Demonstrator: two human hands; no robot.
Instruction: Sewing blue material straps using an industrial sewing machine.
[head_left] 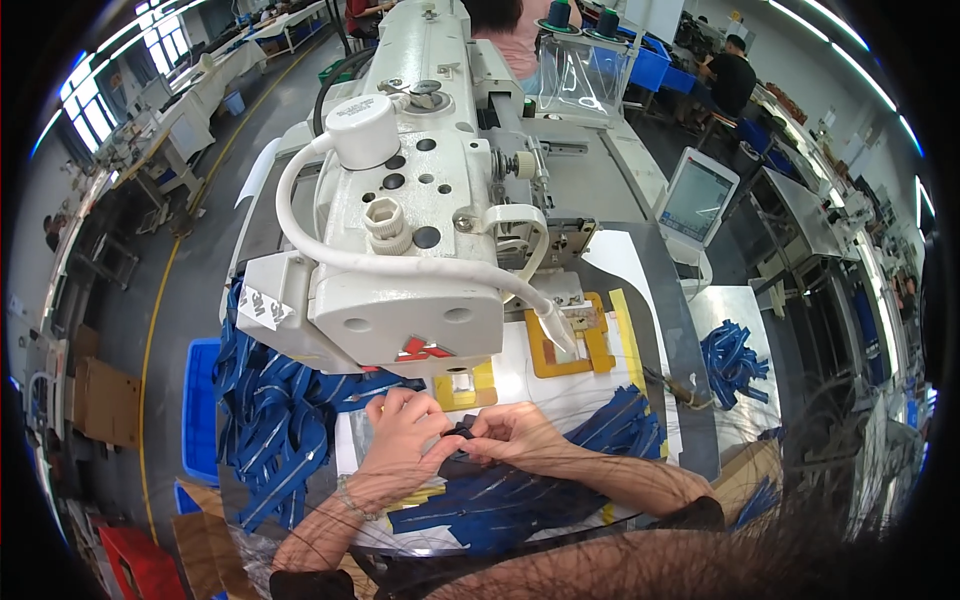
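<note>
In front of the sewing machine head, my left hand (405, 437) and my right hand (520, 437) meet with fingertips pinched together. Between them they hold a small dark piece of fabric (460, 431); its exact kind is too small to tell. Under my wrists lie flat blue zippers (490, 500) with pale teeth lines. More blue zippers (612, 425) spread beyond my right forearm. A tangled heap of blue zippers (270, 400) hangs over the table's left side, with some ends reaching toward my left fingers. A yellow-framed plate (462, 388) sits just past my fingertips.
The white sewing machine (400, 290) with a curved white hose looms ahead. A yellow clamp frame (570, 340) lies right of it. Farther right are a screen (698, 197) and a zipper bundle (735, 362). At the left edge stands a blue bin (202, 410).
</note>
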